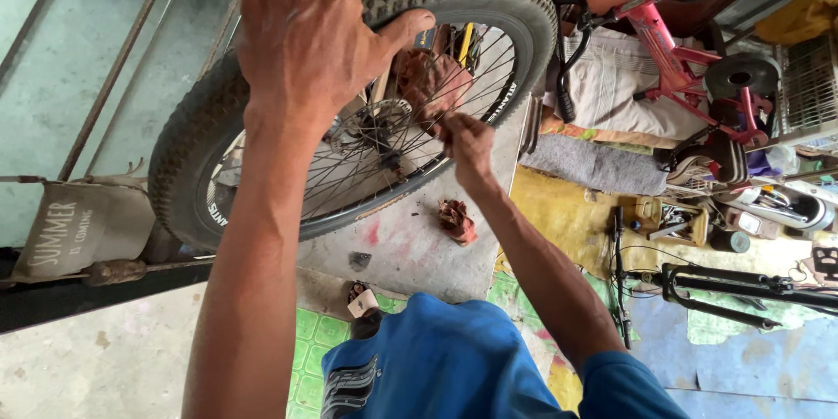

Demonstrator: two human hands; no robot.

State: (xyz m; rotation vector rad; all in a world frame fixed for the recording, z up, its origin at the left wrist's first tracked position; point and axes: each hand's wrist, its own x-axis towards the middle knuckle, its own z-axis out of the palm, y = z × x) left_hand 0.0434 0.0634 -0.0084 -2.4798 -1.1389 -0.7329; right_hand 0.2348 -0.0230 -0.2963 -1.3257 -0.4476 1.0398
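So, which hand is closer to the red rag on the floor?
Right. The right hand is among the wheel's spokes, just above the red rag. The left hand grips the tyre higher up, farther away.

Below me a crumpled red rag (pixel 456 221) lay on the grey concrete slab (pixel 410 249). To my right stood a pink bicycle frame (pixel 681 61), and a black fork (pixel 742 286) rested near a yellow mat (pixel 559 214). A beige cloth bag (pixel 83 227) hung at my left.
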